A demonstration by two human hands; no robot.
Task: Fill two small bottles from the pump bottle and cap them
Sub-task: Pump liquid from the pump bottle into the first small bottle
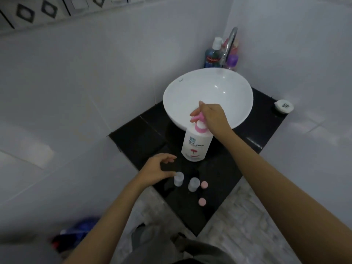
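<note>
Resting on the pump: the right hand is lying over the pink pump head of the white pump bottle, its fingers curled down around the nozzle and gripping it.
Left hand: the left hand is hovering low over the black counter, fingers loosely spread and half curled; the thumb tip is sitting right at the rim of the left small bottle, and whether it is actually touching is not clear. It is not closing on anything.
Pump bottle: it is standing upright on the counter, just in front of the white basin and partly overlapping the basin's near edge in this view, label facing the camera.
Small bottles: two pale translucent ones are standing upright and uncapped near the counter's front corner; the right small bottle is sitting just beside the left one, not touching it.
Caps: two round pink caps are lying loose on the counter. The nearer-to-bottle cap is lying just to the right of the right small bottle; the front cap is lying apart, closer to the counter's edge.
Fill level: blur is making the contents of the small bottles impossible to judge.
Behind the basin: a chrome tap is arching up in the corner, with a blue mouthwash bottle and a purple-capped container standing beside it.
Far right of counter: a small round white tub is sitting near the wall.
</note>
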